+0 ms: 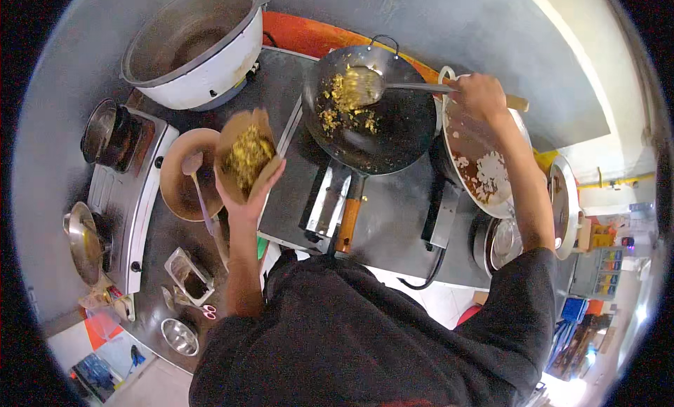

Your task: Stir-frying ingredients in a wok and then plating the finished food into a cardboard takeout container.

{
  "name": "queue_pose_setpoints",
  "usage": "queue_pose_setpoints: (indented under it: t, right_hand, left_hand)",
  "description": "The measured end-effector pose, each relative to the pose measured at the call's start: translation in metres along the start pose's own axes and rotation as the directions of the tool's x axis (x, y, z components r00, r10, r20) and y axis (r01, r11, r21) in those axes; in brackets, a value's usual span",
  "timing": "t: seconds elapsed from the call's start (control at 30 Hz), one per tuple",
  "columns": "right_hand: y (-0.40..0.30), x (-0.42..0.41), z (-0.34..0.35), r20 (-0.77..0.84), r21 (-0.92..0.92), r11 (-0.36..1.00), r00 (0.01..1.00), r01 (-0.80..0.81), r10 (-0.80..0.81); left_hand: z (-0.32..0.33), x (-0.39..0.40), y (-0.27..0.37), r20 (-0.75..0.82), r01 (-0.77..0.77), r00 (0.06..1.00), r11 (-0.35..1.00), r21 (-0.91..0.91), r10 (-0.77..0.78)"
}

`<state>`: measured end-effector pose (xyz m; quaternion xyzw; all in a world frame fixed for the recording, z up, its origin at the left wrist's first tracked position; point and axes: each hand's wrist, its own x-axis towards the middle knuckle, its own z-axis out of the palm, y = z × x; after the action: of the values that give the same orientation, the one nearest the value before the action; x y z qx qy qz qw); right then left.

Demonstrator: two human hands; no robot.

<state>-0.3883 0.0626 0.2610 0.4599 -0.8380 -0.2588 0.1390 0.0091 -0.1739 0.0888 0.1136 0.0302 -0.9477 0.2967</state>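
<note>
My left hand (pixel 247 199) holds an opened brown paper wrapper (pixel 267 179) from below, filled with yellow fried rice (pixel 247 157). My right hand (pixel 480 97) grips the wooden handle of a metal wok spatula (pixel 416 87), its blade over the left part of a dark wok (pixel 403 130). More of the yellow rice (pixel 342 93) lies under and around the blade, partly blurred. The wok rests on a burner, with its wooden handle (pixel 347 225) pointing towards my body. Left of the wok, the wrapper is held above the counter, beside a round brown bowl (pixel 176 196).
A large white pot (pixel 221 72) stands at back left. At right are a wide pot with white and red-brown contents (pixel 474 180) and a lidded pot (pixel 495 243). Near front left lie a plastic tub (pixel 176 265), red-handled scissors (pixel 209 312) and a metal bowl (pixel 180 337). A gas stove (pixel 139 212) stands left.
</note>
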Motion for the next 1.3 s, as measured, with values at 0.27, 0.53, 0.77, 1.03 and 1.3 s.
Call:
queue_pose_setpoints:
  t: [0.27, 0.53, 0.77, 1.03, 1.3]
  right_hand:
    - [0.053, 0.037, 0.009, -0.091, -0.134, 0.990, 0.994, 0.046, -0.058]
    - [0.056, 0.076, 0.008, -0.324, -0.077, 0.948, 0.891, 0.310, -0.318]
    - [0.041, 0.126, 0.026, -0.305, -0.198, 0.890, 0.837, 0.411, -0.455]
    - [0.079, 0.135, -0.029, -0.347, -0.264, 0.862, 0.791, 0.433, -0.504]
    - [0.039, 0.113, -0.024, -0.239, -0.160, 0.860, 0.826, 0.484, -0.510]
  left_hand:
    - [-0.066, -0.073, -0.048, -0.183, -0.010, 0.983, 0.999, -0.052, 0.000]
    - [-0.068, -0.092, -0.078, -0.206, -0.059, 0.975, 0.993, 0.101, 0.079]
    - [-0.057, -0.092, -0.085, -0.145, -0.165, 0.917, 0.686, 0.709, 0.371]
    - [-0.056, -0.096, -0.087, -0.202, -0.215, 0.945, 0.953, 0.215, 0.259]
    - [-0.041, -0.089, -0.093, -0.050, -0.304, 0.936, 0.871, 0.387, 0.349]
